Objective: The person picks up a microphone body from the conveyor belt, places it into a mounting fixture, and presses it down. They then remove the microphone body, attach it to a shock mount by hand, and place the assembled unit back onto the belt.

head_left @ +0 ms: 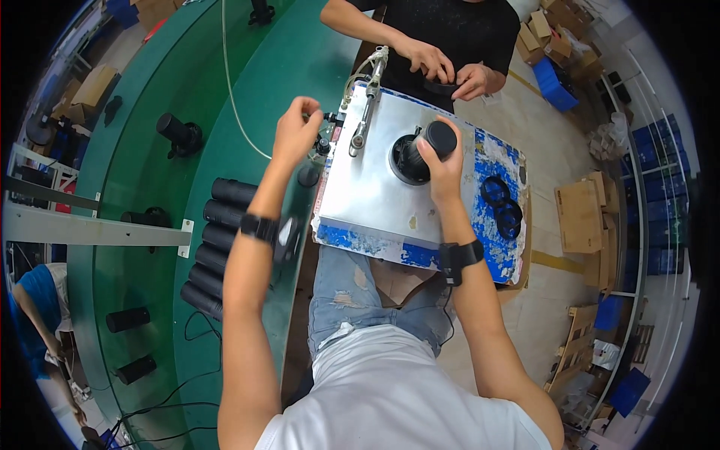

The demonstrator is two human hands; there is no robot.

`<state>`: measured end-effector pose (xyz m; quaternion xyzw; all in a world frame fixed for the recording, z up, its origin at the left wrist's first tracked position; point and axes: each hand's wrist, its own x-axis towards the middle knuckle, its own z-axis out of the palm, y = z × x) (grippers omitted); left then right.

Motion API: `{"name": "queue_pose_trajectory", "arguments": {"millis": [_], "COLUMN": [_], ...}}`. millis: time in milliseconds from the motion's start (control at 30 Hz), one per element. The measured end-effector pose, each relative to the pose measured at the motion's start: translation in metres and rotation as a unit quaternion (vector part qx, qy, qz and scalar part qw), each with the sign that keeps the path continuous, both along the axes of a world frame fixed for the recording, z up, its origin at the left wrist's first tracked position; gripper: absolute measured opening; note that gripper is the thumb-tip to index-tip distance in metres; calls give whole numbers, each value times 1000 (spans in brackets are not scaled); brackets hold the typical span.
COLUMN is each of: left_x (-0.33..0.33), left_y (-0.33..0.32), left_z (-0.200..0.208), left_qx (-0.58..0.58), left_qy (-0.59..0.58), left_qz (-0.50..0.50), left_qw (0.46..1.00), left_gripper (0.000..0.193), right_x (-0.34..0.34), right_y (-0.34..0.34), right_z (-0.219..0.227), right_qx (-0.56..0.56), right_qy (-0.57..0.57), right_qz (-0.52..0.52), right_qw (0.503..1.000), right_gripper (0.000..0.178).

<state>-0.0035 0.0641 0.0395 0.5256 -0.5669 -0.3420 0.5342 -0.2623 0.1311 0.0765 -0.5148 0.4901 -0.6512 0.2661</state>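
My right hand (pixel 445 166) is wrapped round a black cylindrical housing (pixel 441 137), tilted over a round black base (pixel 409 166) on the silver metal box (pixel 375 199). My left hand (pixel 295 135) is raised above the green bench at the left of the box, its fingers curled in. A small dark spot shows between those fingers, too small to make out. Beside this hand is a black fitting with a knob (pixel 323 145) on the box's side. A metal pneumatic cylinder (pixel 365 120) with thin hoses stands over the box's left part. Black straps sit on both my wrists.
Several ribbed black cylinders (pixel 217 238) lie stacked on the green bench (pixel 255 82) at left. Black rings (pixel 501 206) lie on the blue, paint-worn surface at right. Across the box, a co-worker's hands (pixel 450 71) hold a dark part. A metal bar (pixel 97 225) juts in from the left.
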Motion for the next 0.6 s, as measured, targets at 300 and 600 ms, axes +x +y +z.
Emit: {"name": "queue_pose_trajectory", "arguments": {"millis": [300,600], "left_x": [-8,-15], "left_y": [-56,-62], "left_z": [-39,-20], "left_qx": [19,208], "left_qy": [-270,-376], "left_qz": [21,-70], "left_qw": [962,900], "left_gripper": [37,51], "right_x": [-3,-11], "right_y": [-9,-15], "right_z": [-13,-21], "right_qx": [-18,-42], "right_qy": [79,84], "right_qz": [37,45], "right_qw": [996,995], "right_gripper": [21,27]}}
